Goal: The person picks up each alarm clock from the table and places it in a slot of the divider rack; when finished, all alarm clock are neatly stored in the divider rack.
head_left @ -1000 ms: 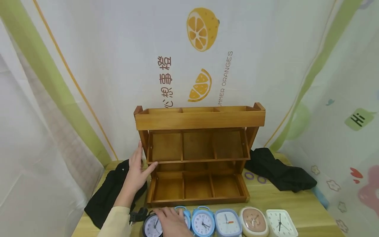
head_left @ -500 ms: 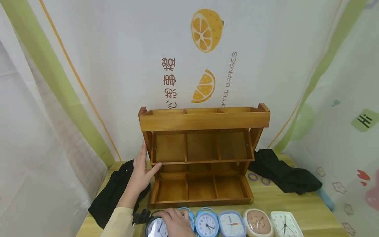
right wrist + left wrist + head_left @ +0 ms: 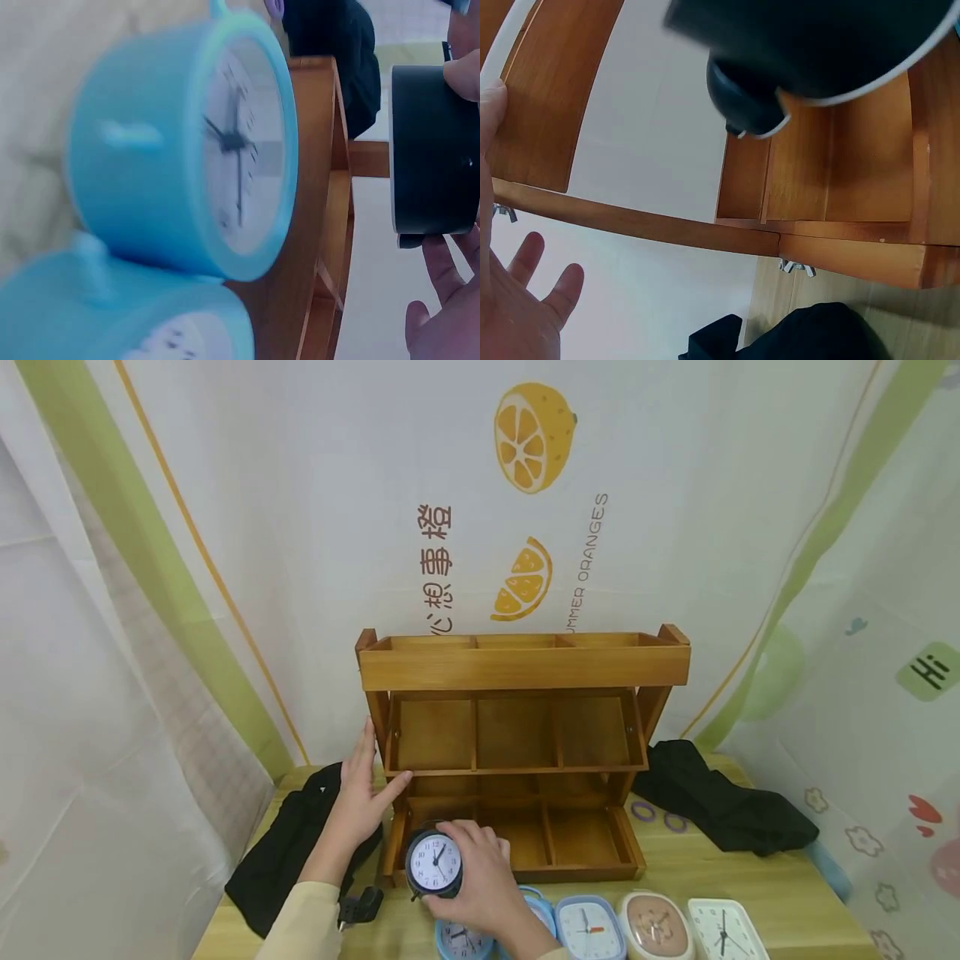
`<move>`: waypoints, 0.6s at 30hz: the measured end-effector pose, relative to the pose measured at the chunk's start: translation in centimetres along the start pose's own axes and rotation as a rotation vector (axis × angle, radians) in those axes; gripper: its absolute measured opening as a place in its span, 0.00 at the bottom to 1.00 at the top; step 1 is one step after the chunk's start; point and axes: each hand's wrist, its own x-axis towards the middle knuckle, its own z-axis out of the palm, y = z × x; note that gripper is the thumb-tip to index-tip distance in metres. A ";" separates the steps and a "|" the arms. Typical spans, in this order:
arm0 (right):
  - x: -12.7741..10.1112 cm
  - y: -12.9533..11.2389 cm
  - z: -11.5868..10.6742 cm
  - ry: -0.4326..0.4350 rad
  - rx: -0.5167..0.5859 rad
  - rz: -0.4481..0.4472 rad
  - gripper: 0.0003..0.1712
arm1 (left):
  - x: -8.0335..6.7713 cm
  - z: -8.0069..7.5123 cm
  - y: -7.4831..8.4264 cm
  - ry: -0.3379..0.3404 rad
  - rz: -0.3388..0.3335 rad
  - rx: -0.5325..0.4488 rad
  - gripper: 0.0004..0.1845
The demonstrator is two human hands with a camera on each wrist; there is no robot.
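One black clock (image 3: 435, 862) in the grasp of the right hand (image 3: 483, 878), at a wooden rack (image 3: 525, 671) of three tiers.
Fingers and thumb clasp the clock by its sides, near the rack's bottom-left compartment; whether over or in front of it, I cannot tell. The left hand (image 3: 357, 810) holds nothing, its fingers extended along the rack's left side, thumb at the middle tray's front edge. Each tier has three compartments, nine in all. In front of the rack stand five more clocks: two round blue clocks (image 3: 463, 941), one squarish blue clock (image 3: 591, 930), one cream clock (image 3: 654, 928) and one white clock (image 3: 726, 932). Two black cloths flank the rack, one left cloth (image 3: 273, 860) and one right cloth (image 3: 723, 803).
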 end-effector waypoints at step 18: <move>4.9 2.8 1.2 -0.091 0.053 0.121 0.50 | -0.1 0.1 -0.3 0.010 -0.002 -0.013 0.56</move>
